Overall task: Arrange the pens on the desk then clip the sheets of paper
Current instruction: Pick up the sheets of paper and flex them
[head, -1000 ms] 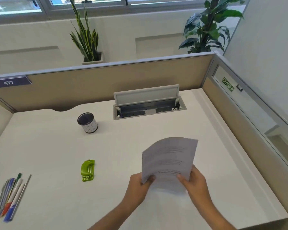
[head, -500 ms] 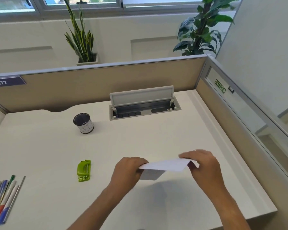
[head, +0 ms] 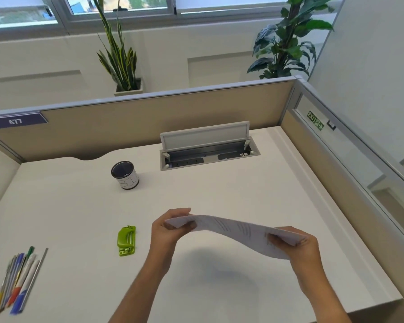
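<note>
Both hands hold a thin stack of printed sheets of paper (head: 233, 230) above the white desk (head: 79, 206), nearly flat and sagging a little in the middle. My left hand (head: 170, 231) pinches its left end, my right hand (head: 299, 250) grips its right end. Several pens (head: 19, 278) lie side by side at the near left of the desk. A green stapler-like clip tool (head: 126, 240) lies on the desk just left of my left hand. A round black pen cup (head: 124, 174) stands upright farther back.
An open cable box (head: 208, 150) with its lid raised sits at the back middle. Beige partition walls (head: 149, 117) close the desk at the back and right. The desk's front edge runs close below my forearms. Two potted plants stand behind the partition.
The sheets went from upright and facing me to nearly flat, then turned lengthwise between my hands. My hands moved apart to the paper's two ends.
</note>
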A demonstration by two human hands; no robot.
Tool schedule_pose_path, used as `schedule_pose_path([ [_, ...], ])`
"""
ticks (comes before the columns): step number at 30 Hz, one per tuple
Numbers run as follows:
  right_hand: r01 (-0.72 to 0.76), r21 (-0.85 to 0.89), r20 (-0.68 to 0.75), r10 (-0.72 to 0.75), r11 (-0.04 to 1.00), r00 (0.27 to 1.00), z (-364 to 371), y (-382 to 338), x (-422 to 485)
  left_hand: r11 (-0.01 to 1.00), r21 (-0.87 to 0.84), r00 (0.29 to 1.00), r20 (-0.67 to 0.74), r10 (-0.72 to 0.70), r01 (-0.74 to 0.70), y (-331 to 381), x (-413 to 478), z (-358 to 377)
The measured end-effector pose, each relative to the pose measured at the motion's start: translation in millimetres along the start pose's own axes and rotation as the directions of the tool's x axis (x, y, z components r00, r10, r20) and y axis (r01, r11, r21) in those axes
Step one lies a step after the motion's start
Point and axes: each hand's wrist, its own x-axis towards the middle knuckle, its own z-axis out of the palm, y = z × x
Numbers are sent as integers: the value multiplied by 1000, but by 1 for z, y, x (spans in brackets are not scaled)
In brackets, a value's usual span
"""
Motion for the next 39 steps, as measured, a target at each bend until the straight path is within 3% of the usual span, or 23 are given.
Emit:
schedule_pose_path([
  [3, -7, 117, -4, 7, 993, 1000, 2, 13, 5, 999, 32, 995, 99, -23, 20, -3, 3, 4],
  [5, -37, 117, -70, 46, 992, 996, 10, 30, 10, 996, 73, 995, 79, -59, 53, -11, 4, 6],
  [8, -184, 110, -155, 200, 977, 968, 23, 64, 6, 978, 170, 991, 41, -128, 119, -38, 3, 7],
  [11, -318, 121, -140, 333, 940, 932, 24, 91, -4, 956, 245, 980, 66, -185, 164, -59, -3, 6],
  [19, -289, 110, -142, 303, 951, 942, 21, 91, -9, 918, 371, 986, 30, -163, 140, -70, -8, 9],
  [24, -273, 48, -83, 277, 961, 957, 20, 105, -9, 927, 323, 981, -62, -183, 193, -80, -16, 8],
  [33, -217, -20, -60, 215, 976, 975, 14, 116, -17, 884, 463, 998, -30, -63, 70, -67, -26, 3],
  [36, -52, -44, -119, 46, 998, 992, 1, 85, -18, 839, 525, 988, 37, 147, -144, -36, -21, -2],
  [39, 131, -286, -184, -189, 949, 965, -12, 42, -25, 657, 665, 929, 172, 327, -354, 5, -18, -6],
])
